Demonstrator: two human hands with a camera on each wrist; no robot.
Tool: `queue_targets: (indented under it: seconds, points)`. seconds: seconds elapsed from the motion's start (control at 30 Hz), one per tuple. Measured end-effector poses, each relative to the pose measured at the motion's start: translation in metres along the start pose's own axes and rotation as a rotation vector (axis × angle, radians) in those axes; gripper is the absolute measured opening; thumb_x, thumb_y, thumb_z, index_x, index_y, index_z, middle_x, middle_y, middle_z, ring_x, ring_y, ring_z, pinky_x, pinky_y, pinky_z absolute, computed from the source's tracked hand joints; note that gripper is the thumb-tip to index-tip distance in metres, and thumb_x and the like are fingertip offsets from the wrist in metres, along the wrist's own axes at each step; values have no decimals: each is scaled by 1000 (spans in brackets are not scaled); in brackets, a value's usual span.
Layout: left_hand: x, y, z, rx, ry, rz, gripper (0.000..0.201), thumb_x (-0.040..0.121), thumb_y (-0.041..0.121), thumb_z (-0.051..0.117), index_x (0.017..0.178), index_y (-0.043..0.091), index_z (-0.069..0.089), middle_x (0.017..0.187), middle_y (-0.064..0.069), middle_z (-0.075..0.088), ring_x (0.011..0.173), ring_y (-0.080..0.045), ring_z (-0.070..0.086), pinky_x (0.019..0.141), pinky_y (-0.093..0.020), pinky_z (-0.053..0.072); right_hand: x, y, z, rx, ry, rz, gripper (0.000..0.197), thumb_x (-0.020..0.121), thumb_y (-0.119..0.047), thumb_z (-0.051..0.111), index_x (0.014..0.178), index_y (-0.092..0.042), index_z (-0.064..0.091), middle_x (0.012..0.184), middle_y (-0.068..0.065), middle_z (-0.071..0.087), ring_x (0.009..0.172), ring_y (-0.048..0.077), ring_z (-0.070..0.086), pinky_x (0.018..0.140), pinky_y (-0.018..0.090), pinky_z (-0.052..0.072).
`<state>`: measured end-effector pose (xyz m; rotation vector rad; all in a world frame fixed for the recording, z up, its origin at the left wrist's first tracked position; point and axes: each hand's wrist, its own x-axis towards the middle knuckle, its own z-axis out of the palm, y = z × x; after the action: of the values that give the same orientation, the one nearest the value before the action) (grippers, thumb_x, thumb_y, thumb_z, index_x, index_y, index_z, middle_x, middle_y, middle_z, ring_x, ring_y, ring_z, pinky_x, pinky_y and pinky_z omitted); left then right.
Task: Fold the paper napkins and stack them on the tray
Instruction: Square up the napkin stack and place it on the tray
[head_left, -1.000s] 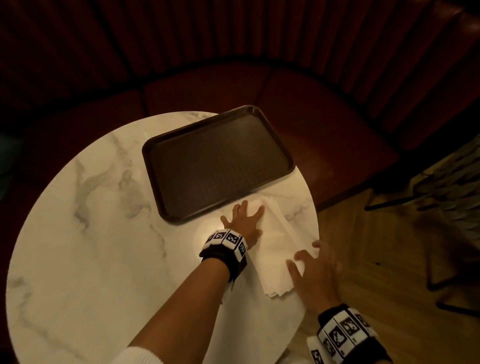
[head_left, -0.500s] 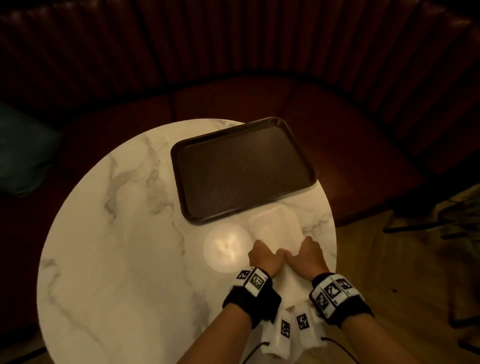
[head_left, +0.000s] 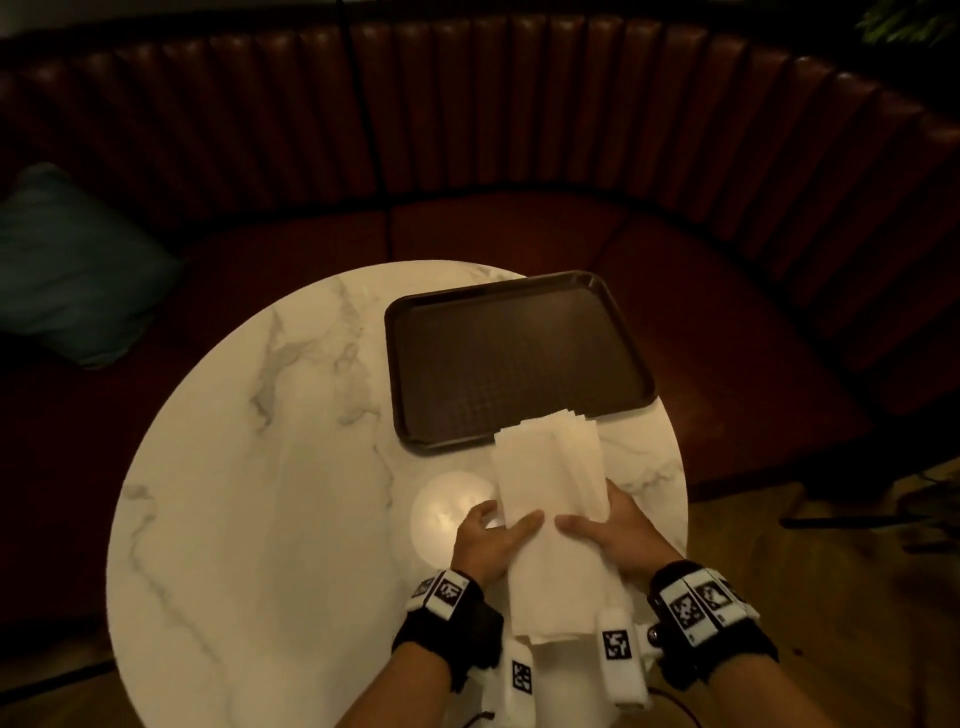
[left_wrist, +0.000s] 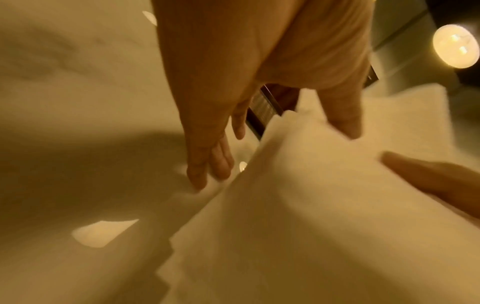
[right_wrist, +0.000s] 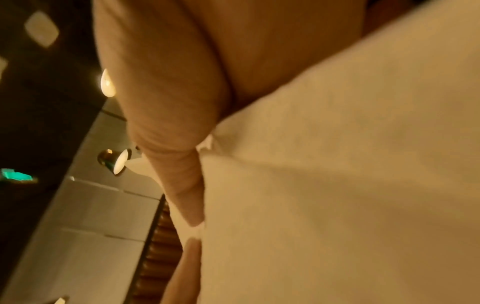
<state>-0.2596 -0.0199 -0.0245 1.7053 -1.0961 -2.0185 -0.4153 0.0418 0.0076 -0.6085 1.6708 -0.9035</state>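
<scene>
A stack of white paper napkins (head_left: 550, 467) lies lengthwise on the round marble table (head_left: 260, 467), its far end overlapping the near rim of the dark brown tray (head_left: 519, 358), which holds nothing. My left hand (head_left: 485, 540) holds the stack's left side, thumb on top and fingers down beside the edge. In the left wrist view the napkins (left_wrist: 311, 205) look raised off the table beside my left hand (left_wrist: 259, 61). My right hand (head_left: 618, 530) grips the right side, thumb on top. The right wrist view shows the napkins (right_wrist: 337, 164) against my right hand (right_wrist: 168, 82).
A curved red-brown leather bench (head_left: 519, 156) wraps behind the table, with a teal cushion (head_left: 67, 260) at the left. A bright lamp reflection (head_left: 452, 509) lies on the marble by my left hand. Wooden floor (head_left: 831, 597) is at the right, just past the table's edge.
My left hand lay flat on the stack and my right was reaching in. Both came to the near end, and now each grips one side of the napkins.
</scene>
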Motion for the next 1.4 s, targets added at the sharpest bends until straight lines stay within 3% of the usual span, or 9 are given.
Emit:
queue_targets:
  seconds: [0.07,0.2,0.33,0.5,0.7,0.87,1.03,1.23,1.4]
  points:
    - [-10,3,-20,-126,-151,-39,86,51,50,86,122,13,54,116,-9,66,103,-30,65,94,-49,50,-16,-14,11,128,-123,-51,54,74,-16,76,123,-21,52,109,4,70,97,23,68,81,40,57]
    - [-47,23,-55,-191,-348,156,61,68,29,78,122,10,57,118,-17,65,109,-34,61,96,-53,46,-35,-33,46,135,-256,-84,63,64,-26,79,122,-18,54,111,9,70,100,25,68,81,41,57]
    - [-80,37,-88,-102,-300,335,63,62,21,81,119,9,58,113,-13,68,104,-29,65,90,-48,52,-42,-51,77,174,-107,-148,82,53,-48,81,124,-20,50,111,5,69,98,23,68,84,45,56]
    - [-107,41,-119,-109,-166,427,66,52,28,86,111,15,62,108,-9,70,98,-24,68,85,-44,55,-69,-76,130,73,-69,-300,66,69,-61,64,125,-31,45,116,-5,64,103,14,64,88,42,55]
    - [-123,40,-150,-99,-165,467,64,49,25,87,108,19,63,105,-5,72,98,-21,68,86,-44,55,-90,-95,159,112,-86,-351,65,69,-64,56,126,-33,47,119,-6,63,107,14,62,92,43,53]
    - [-131,41,-176,-184,-165,490,57,54,20,84,107,12,64,106,-10,71,96,-24,68,82,-43,56,-99,-111,175,140,-88,-335,52,84,-55,45,128,-28,45,117,-4,62,106,14,62,93,39,52]
    - [-127,47,-191,-347,-76,489,46,67,17,80,108,8,61,102,-13,71,93,-30,68,81,-50,55,-111,-78,182,-187,-141,-321,62,70,-50,75,121,-28,48,111,-7,65,99,9,65,85,35,57]
    - [-128,32,-178,-165,-69,533,72,51,33,85,114,19,54,107,-3,70,97,-17,68,83,-37,56,-109,-64,182,-76,-112,-351,32,92,-26,55,122,-21,43,114,1,62,105,15,62,88,33,54]
    - [-128,37,-179,-105,-294,509,67,68,8,79,126,17,46,117,-8,66,106,-23,64,85,-37,54,-93,-80,160,171,-115,-225,57,71,-39,70,119,-17,50,110,9,69,98,24,68,86,47,55]
